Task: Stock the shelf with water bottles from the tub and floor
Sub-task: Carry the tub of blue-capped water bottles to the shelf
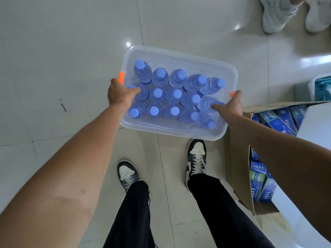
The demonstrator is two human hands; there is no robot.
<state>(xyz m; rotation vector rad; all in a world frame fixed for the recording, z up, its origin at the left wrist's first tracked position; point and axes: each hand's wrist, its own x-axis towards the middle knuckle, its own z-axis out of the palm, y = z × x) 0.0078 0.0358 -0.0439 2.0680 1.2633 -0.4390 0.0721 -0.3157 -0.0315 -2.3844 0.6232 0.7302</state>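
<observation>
Clear, faintly frosted tub (pixel 170 132), with one orange clip (pixel 121 77) just above the left fingers (pixel 136 90) and another beside the right fingers (pixel 217 105). Between the fingers, blue-tinted bottles (pixel 157 93) with periwinkle caps. Right of the right fingers, a brown box (pixel 236 158) of blue cartons (pixel 258 178) (white lettering, green patches). Pale grey tile floor (pixel 62 51); navy-and-cream shoes (pixel 196 158); black trousers (pixel 134 212).
</observation>
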